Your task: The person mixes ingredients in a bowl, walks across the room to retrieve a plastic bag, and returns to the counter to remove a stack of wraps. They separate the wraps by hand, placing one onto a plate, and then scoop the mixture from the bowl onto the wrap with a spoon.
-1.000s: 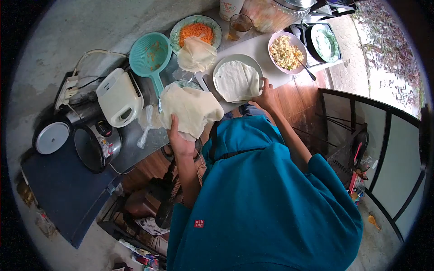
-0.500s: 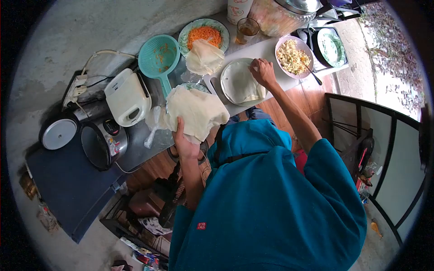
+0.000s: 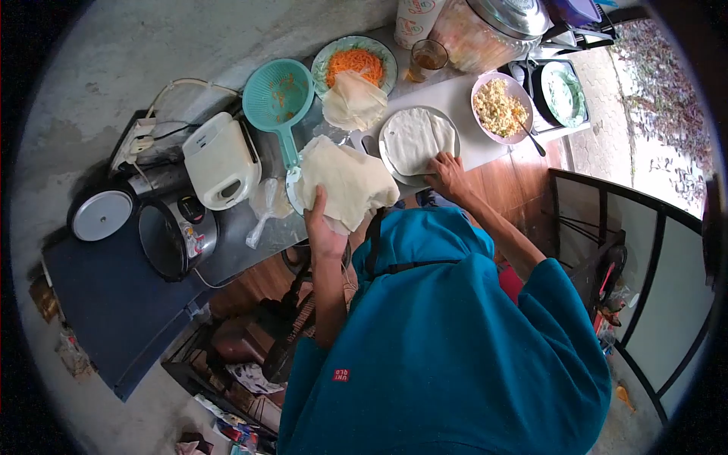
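My left hand (image 3: 326, 231) is closed on the near edge of a stack of thin, pale spring roll wrappers (image 3: 345, 182), thumb on top. A plate rim shows under the stack's left side. A single spring roll wrapper (image 3: 415, 140) lies on a round plate (image 3: 385, 158) on the white board, its right side uneven. At that wrapper's near right edge is my right hand (image 3: 450, 179), fingers curled together and pinching the edge; the fingertips are partly hidden. Another loose wrapper pile (image 3: 353, 102) covers part of a plate with shredded carrot (image 3: 355, 67).
A pink bowl of crumbly filling (image 3: 497, 106) with a spoon stands right of the plate. A green colander (image 3: 277, 95), a white sandwich maker (image 3: 221, 161) and a rice cooker (image 3: 171, 239) are on the left. Behind are a glass (image 3: 427, 59) and a large jar (image 3: 485, 34).
My right hand has moved from the plate's far right side to its near right edge. The wrapper there now lies spread across the plate. My left hand keeps hold of the stack.
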Demonstrator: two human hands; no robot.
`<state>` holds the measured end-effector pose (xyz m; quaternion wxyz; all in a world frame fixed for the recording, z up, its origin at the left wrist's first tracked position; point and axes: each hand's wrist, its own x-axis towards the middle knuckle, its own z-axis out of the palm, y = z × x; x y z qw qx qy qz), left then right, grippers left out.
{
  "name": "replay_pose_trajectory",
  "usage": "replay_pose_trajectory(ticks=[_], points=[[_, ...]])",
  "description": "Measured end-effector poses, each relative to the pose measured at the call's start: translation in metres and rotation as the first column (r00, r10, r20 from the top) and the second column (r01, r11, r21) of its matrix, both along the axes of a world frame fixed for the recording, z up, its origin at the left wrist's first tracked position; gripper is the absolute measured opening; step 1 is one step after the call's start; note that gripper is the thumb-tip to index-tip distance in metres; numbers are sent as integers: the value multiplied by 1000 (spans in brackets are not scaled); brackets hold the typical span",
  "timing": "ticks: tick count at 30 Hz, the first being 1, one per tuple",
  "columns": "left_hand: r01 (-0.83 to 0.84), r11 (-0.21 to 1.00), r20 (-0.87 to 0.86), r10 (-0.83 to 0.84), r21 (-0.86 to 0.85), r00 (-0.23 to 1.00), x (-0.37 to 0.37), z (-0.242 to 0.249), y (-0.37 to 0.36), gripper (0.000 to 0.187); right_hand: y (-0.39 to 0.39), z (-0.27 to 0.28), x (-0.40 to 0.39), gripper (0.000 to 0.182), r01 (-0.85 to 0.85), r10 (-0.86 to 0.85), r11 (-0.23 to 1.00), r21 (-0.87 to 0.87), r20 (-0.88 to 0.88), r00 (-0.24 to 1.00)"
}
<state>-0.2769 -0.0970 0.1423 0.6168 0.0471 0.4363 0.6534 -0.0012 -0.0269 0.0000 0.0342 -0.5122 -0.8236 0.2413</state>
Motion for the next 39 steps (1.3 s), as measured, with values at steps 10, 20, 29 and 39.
replay_pose_trajectory(ticks=[10,20,29,39], points=[[39,999,35,-40,20,999,7,-5,14,51,-1,-11,0,19,100,-99,994,46,-24,995],[84,996,48,-86,28,995,10,-3,18,51,-16,22,2,11,-48,53,998,32,-160,986],[91,992,179,-105,89,978,17,-27,50,50,43,57,-68,64,-368,-926,181,-912,-284,249],[54,998,171,-60,36,983,2,-89,99,50,133,59,-87,49,-110,-825,425,-899,-434,362]])
